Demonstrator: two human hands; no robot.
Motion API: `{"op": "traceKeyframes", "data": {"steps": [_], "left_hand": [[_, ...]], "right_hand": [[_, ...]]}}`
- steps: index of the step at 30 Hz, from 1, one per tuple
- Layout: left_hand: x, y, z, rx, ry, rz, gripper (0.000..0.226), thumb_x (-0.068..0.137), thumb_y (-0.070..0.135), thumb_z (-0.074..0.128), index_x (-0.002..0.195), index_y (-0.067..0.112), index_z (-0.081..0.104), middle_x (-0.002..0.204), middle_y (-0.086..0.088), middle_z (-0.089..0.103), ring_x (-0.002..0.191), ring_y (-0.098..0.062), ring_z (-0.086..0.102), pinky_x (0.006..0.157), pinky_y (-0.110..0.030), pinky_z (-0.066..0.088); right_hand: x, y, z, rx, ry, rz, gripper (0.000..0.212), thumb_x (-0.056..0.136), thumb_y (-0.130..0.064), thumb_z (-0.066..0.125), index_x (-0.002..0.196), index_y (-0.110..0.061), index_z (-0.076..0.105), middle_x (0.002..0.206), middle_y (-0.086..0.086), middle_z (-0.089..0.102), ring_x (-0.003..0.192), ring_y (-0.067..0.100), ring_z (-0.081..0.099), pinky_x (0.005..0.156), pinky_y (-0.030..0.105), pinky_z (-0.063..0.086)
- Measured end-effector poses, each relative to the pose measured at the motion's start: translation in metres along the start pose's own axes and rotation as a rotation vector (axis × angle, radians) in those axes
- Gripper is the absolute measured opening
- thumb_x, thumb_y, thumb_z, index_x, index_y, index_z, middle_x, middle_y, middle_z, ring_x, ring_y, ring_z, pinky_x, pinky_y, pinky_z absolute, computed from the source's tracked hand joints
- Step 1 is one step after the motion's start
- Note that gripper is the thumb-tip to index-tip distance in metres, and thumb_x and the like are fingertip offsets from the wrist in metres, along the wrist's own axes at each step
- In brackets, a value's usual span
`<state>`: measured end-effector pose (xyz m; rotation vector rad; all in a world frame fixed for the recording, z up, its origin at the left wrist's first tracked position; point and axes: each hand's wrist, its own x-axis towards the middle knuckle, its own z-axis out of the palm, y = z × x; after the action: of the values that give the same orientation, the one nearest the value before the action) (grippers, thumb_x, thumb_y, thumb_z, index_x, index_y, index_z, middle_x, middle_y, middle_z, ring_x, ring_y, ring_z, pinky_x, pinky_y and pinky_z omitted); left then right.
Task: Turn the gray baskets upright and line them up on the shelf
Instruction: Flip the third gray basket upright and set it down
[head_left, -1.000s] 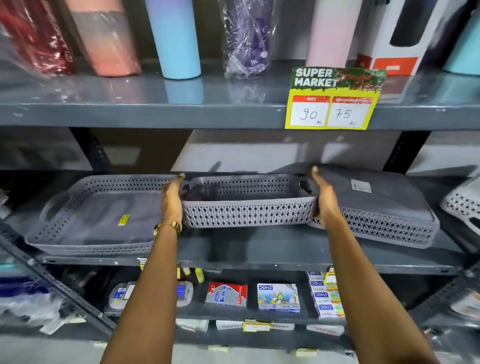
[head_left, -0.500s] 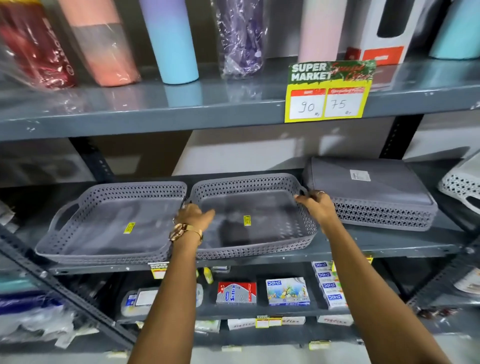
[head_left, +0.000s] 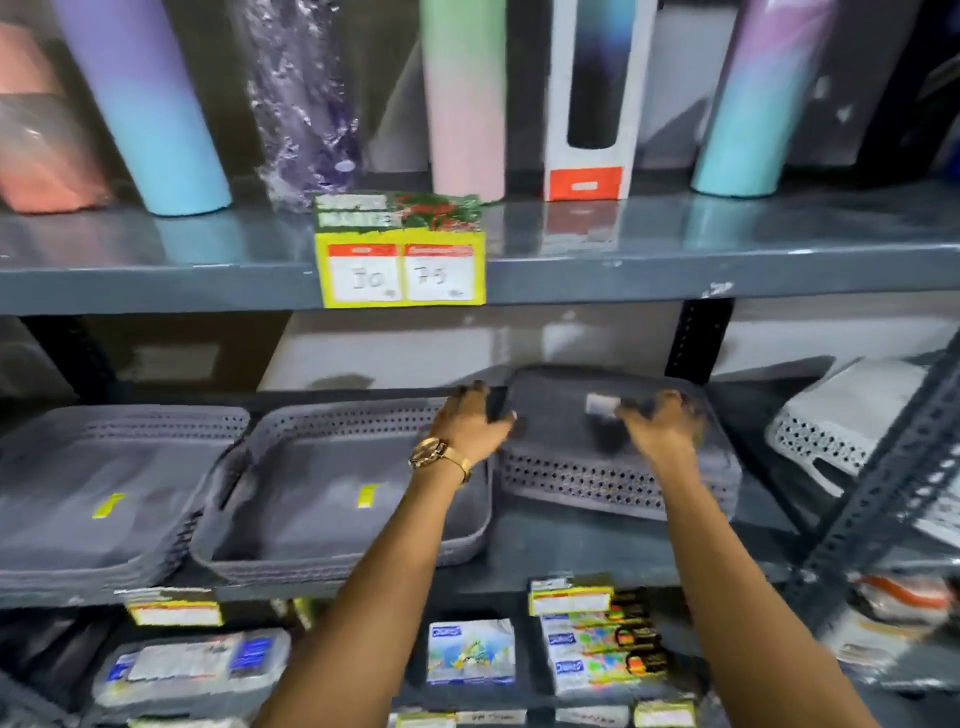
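Observation:
Two gray baskets stand upright side by side on the middle shelf, one at the left and one in the middle, each with a yellow sticker inside. To their right a third gray basket lies upside down, bottom up, with a white label. My left hand curls around this basket's left end. My right hand hovers on its top with fingers spread. The frame is blurred by motion.
A white perforated basket lies tilted at the far right, behind a slanted metal post. Tall bottles and a boxed one stand on the upper shelf, which carries a yellow price tag. Small packets fill the shelf below.
The middle basket was set down upright beside the left one. Both hands let go of it and moved right to the upside-down basket; the view shifted right too.

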<state>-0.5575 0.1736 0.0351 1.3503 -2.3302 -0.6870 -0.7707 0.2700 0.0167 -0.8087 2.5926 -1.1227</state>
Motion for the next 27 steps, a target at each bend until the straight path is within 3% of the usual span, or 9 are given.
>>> {"op": "traceKeyframes", "data": {"steps": [3,6,10,12,15,18,21,24,27], "left_hand": [[0.022,0.044,0.038,0.093,-0.081,-0.015,0.073,0.09,0.048,0.054,0.147,0.008,0.03,0.143,-0.021,0.047,0.131,-0.039,0.045,0.108,-0.043,0.039],[0.037,0.07,0.064,0.221,-0.195,-0.077,0.085,0.093,0.055,0.044,0.151,0.003,0.012,0.154,-0.025,0.028,0.14,-0.041,0.031,0.113,-0.043,0.031],[0.056,0.074,0.083,0.185,-0.149,-0.204,0.083,0.09,0.065,0.032,0.142,0.001,0.037,0.148,-0.026,0.039,0.136,-0.045,0.036,0.112,-0.049,0.032],[0.059,0.074,0.083,0.092,-0.082,-0.275,0.084,0.088,0.069,0.031,0.147,0.009,0.032,0.153,-0.021,0.034,0.138,-0.044,0.033,0.114,-0.05,0.03],[0.058,0.071,0.083,-0.121,0.014,-0.363,0.081,0.089,0.068,0.032,0.152,0.019,0.017,0.156,-0.019,0.027,0.14,-0.044,0.031,0.112,-0.054,0.029],[0.051,0.073,0.084,-0.337,0.09,-0.486,0.108,0.077,0.082,0.03,0.153,0.01,0.002,0.158,-0.024,0.016,0.144,-0.043,0.021,0.116,-0.056,0.021],[0.051,0.081,0.079,-0.507,0.235,-0.501,0.129,0.056,0.092,0.026,0.154,0.011,0.002,0.16,-0.02,0.016,0.144,-0.042,0.022,0.116,-0.055,0.022],[0.047,0.097,0.068,-0.679,0.403,-0.369,0.112,0.067,0.08,0.034,0.154,0.017,0.005,0.161,-0.014,0.015,0.147,-0.034,0.019,0.116,-0.05,0.019],[0.046,0.102,0.06,-0.898,0.535,-0.26,0.088,0.081,0.072,0.037,0.151,0.021,0.024,0.156,-0.012,0.027,0.143,-0.03,0.028,0.115,-0.046,0.022]], "right_hand": [[0.035,0.037,-0.026,-0.027,-0.085,0.183,0.091,0.074,-0.062,0.064,0.143,-0.007,0.04,0.151,0.021,0.037,0.14,0.04,0.032,0.113,0.049,0.03],[0.071,0.073,-0.025,0.089,-0.228,0.182,0.103,0.049,-0.079,0.069,0.123,-0.008,0.053,0.13,0.025,0.051,0.132,0.039,0.044,0.106,0.049,0.04],[0.073,0.075,-0.04,0.275,-0.271,0.175,0.073,0.072,-0.043,0.077,0.13,-0.003,0.057,0.141,0.016,0.054,0.127,0.036,0.052,0.104,0.044,0.043],[0.075,0.076,-0.045,0.309,-0.32,0.204,0.057,0.079,-0.035,0.075,0.126,-0.007,0.059,0.14,0.016,0.055,0.122,0.033,0.054,0.104,0.044,0.043],[0.081,0.079,-0.044,0.352,-0.351,0.273,0.073,0.081,-0.039,0.072,0.139,-0.005,0.045,0.148,0.016,0.045,0.132,0.034,0.046,0.108,0.041,0.04],[0.08,0.076,-0.045,0.257,-0.273,0.253,0.08,0.085,-0.055,0.059,0.139,0.001,0.044,0.148,0.018,0.045,0.137,0.036,0.041,0.11,0.04,0.036],[0.083,0.067,-0.056,0.185,-0.162,0.19,0.092,0.079,-0.078,0.037,0.135,-0.006,0.05,0.143,0.019,0.05,0.135,0.04,0.04,0.108,0.045,0.036],[0.098,0.05,-0.071,0.405,-0.018,0.121,0.087,0.083,-0.078,0.026,0.134,-0.013,0.053,0.134,0.022,0.057,0.122,0.041,0.052,0.097,0.041,0.039],[0.112,0.034,-0.09,0.685,0.086,0.094,0.07,0.092,-0.065,0.029,0.117,-0.009,0.062,0.114,0.017,0.065,0.105,0.035,0.06,0.083,0.037,0.04]]}}
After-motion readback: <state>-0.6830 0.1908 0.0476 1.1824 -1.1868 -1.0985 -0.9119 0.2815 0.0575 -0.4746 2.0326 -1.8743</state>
